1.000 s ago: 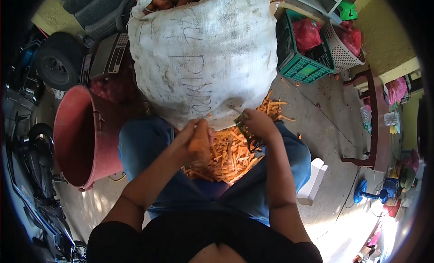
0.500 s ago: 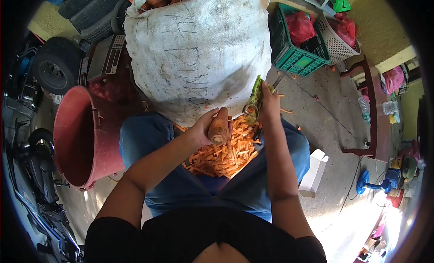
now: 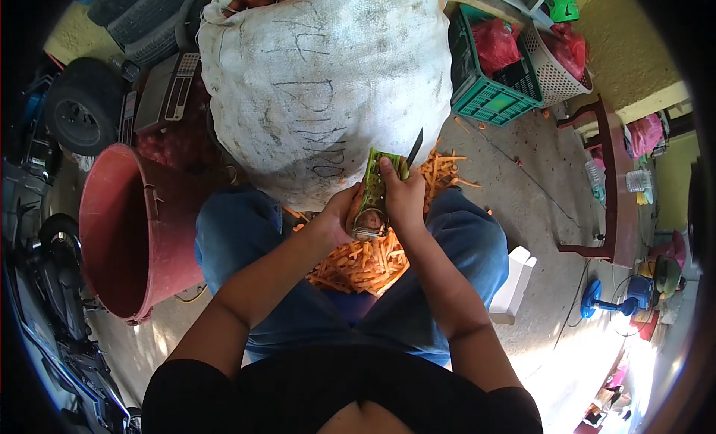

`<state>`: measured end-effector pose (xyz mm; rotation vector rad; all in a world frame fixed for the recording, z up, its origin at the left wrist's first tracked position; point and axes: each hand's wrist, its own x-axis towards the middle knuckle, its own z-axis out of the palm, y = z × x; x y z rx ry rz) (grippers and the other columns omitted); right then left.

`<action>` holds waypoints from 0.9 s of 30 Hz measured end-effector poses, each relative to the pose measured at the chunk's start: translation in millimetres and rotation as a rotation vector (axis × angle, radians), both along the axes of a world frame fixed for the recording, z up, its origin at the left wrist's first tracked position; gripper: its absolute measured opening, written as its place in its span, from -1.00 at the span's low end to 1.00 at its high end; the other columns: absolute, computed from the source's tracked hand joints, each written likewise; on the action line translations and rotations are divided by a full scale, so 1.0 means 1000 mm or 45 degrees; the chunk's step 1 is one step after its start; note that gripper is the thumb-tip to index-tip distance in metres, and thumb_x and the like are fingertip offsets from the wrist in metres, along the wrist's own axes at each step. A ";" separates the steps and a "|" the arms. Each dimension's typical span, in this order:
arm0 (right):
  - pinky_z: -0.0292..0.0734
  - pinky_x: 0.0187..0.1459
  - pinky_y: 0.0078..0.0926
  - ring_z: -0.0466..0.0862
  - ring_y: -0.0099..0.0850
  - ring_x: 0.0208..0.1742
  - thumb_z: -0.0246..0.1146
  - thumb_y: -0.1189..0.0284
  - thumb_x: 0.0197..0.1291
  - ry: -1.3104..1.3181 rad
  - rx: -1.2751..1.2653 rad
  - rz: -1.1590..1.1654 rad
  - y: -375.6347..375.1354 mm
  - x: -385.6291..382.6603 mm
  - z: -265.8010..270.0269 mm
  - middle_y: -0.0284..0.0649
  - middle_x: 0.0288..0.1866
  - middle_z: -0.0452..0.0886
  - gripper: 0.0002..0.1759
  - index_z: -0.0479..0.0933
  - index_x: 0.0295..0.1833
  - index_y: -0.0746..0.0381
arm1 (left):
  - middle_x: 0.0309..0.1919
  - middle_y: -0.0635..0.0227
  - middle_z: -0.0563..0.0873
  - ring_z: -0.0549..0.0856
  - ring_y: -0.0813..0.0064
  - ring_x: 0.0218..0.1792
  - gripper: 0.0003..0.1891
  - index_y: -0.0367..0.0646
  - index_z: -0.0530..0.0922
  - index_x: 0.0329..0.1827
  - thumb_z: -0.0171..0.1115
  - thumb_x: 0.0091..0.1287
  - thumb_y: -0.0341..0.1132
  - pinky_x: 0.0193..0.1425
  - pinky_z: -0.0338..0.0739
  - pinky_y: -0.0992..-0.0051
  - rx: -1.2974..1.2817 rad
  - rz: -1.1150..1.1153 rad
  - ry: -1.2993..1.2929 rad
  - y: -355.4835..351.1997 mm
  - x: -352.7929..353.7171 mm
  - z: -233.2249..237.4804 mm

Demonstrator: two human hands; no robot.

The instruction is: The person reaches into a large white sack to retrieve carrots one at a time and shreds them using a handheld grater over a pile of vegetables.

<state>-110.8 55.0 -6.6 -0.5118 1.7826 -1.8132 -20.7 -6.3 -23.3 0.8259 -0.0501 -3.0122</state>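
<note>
My left hand is wrapped round a thick brown-orange carrot, largely covered by the tool above it. My right hand grips a green peeler, whose metal head lies over the carrot's near end. A dark knife blade sticks out past the same hand; its handle is hidden. Below both hands, between my knees, lies a heap of orange peel strips. Right behind them stands a big white woven sack with carrots showing at its top.
A red tub is at my left, near a tire. A green crate and white basket stand at the back right. On the right are a white box, a wooden frame and a blue fan.
My right hand has brought the peeler and knife leftward and down onto the carrot. The carrot stays in my left hand, and my view has shifted slightly.
</note>
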 end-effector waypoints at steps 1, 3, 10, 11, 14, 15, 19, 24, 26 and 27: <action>0.35 -0.50 -0.57 0.44 -0.58 -0.57 0.15 0.35 0.08 -0.001 0.005 0.003 0.000 0.001 0.002 -0.23 -0.57 0.51 -0.74 0.45 -0.37 0.38 | -0.25 0.30 0.56 0.58 0.42 -0.29 -0.69 -0.17 0.38 -0.10 -0.28 0.33 -0.20 -0.18 0.50 0.43 0.001 -0.022 0.096 -0.001 0.001 -0.001; 0.34 -0.50 -0.51 0.45 -0.50 -0.58 0.15 0.38 0.05 0.329 0.065 -0.062 -0.001 0.001 0.005 -0.14 -0.61 0.50 -0.76 0.45 -0.42 0.39 | -0.32 0.26 0.57 0.58 0.40 -0.37 -0.68 -0.22 0.38 -0.10 -0.27 0.32 -0.21 -0.29 0.51 0.44 -0.094 -0.107 0.099 -0.008 0.005 -0.023; 0.30 -0.60 -0.49 0.42 -0.47 -0.67 0.12 0.39 0.06 0.286 0.296 -0.686 -0.002 -0.098 -0.013 -0.21 -0.66 0.49 -0.76 0.46 -0.47 0.38 | -0.40 0.20 0.54 0.56 0.42 -0.46 -0.58 -0.31 0.28 0.07 -0.29 0.33 -0.15 -0.42 0.51 0.44 -0.402 -0.403 0.011 0.003 0.013 0.033; 0.28 -0.62 -0.52 0.39 -0.52 -0.68 0.11 0.39 0.08 0.196 0.172 -0.623 0.000 -0.089 0.000 -0.26 -0.65 0.47 -0.76 0.46 -0.46 0.37 | -0.41 0.21 0.53 0.56 0.41 -0.43 -0.58 -0.29 0.30 0.04 -0.28 0.32 -0.13 -0.40 0.52 0.42 -0.275 -0.452 0.043 -0.005 0.014 0.010; 0.18 -0.66 -0.64 0.32 -0.62 -0.68 0.11 0.36 0.10 0.020 -0.139 -0.345 -0.006 -0.051 0.007 -0.37 -0.65 0.43 -0.77 0.46 -0.43 0.34 | -0.42 0.19 0.53 0.57 0.41 -0.42 -0.57 -0.29 0.31 0.02 -0.26 0.31 -0.11 -0.36 0.53 0.46 -0.271 -0.400 -0.251 -0.011 0.010 0.018; 0.20 -0.63 -0.65 0.33 -0.63 -0.65 0.12 0.35 0.09 -0.086 0.020 -0.225 -0.004 -0.035 0.011 -0.37 -0.66 0.42 -0.76 0.46 -0.42 0.34 | -0.42 0.18 0.55 0.59 0.41 -0.42 -0.61 -0.31 0.35 -0.07 -0.23 0.30 -0.14 -0.36 0.55 0.48 -0.253 -0.337 -0.117 -0.011 0.012 0.007; 0.27 -0.58 -0.58 0.35 -0.59 -0.64 0.10 0.39 0.11 0.192 0.007 -0.051 -0.006 0.008 0.022 -0.29 -0.67 0.43 -0.78 0.43 -0.41 0.36 | -0.42 0.19 0.56 0.59 0.36 -0.47 -0.70 -0.21 0.36 -0.18 -0.23 0.29 -0.17 -0.40 0.53 0.32 -0.097 -0.134 -0.187 -0.010 0.005 -0.006; 0.28 -0.57 -0.55 0.39 -0.48 -0.65 0.10 0.42 0.10 0.443 0.016 -0.040 -0.006 0.011 0.013 -0.16 -0.65 0.46 -0.81 0.42 -0.42 0.35 | -0.42 0.18 0.58 0.61 0.41 -0.50 -0.72 -0.30 0.38 -0.20 -0.20 0.29 -0.25 -0.40 0.57 0.44 -0.172 -0.090 0.055 -0.007 0.009 0.004; 0.30 -0.57 -0.51 0.42 -0.40 -0.64 0.09 0.43 0.09 0.719 0.250 -0.120 -0.005 -0.007 -0.001 -0.11 -0.63 0.48 -0.81 0.43 -0.42 0.36 | -0.40 0.16 0.58 0.60 0.42 -0.50 -0.69 -0.31 0.38 -0.18 -0.22 0.30 -0.23 -0.39 0.56 0.46 -0.352 -0.277 -0.050 -0.005 0.011 0.015; 0.31 -0.59 -0.48 0.42 -0.40 -0.66 0.08 0.43 0.10 0.757 0.297 -0.252 -0.006 -0.030 -0.016 -0.12 -0.64 0.47 -0.80 0.44 -0.42 0.37 | -0.39 0.15 0.58 0.60 0.43 -0.49 -0.67 -0.31 0.37 -0.16 -0.23 0.31 -0.21 -0.39 0.56 0.48 -0.533 -0.467 -0.155 -0.004 0.012 0.019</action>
